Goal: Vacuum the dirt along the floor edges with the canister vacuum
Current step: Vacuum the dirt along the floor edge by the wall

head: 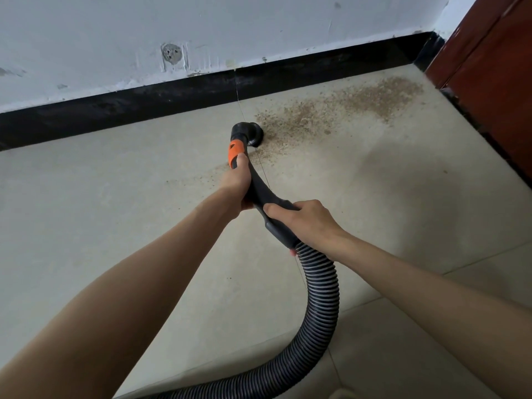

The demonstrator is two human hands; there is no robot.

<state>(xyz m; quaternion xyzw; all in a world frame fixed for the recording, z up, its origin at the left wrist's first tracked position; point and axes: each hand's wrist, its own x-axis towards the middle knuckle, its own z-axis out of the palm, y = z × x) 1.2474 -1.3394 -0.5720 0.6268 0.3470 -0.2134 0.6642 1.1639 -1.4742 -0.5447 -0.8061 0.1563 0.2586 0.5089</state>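
A black vacuum handle (260, 188) with an orange band (235, 151) ends in a round black nozzle (250, 133) pressed to the pale tiled floor. My left hand (237, 185) grips the handle just below the orange band. My right hand (305, 223) grips the handle's lower end, where the ribbed black hose (319, 306) begins and curls down to the bottom edge. Brown dirt (345, 108) is scattered from the nozzle's right side toward the far right corner. The canister is out of view.
A black skirting board (144, 102) runs along the foot of a scuffed white wall (230, 30). A dark red wooden door or cabinet (495, 67) stands at the right. A faint trail of crumbs (207, 175) lies left of my left hand.
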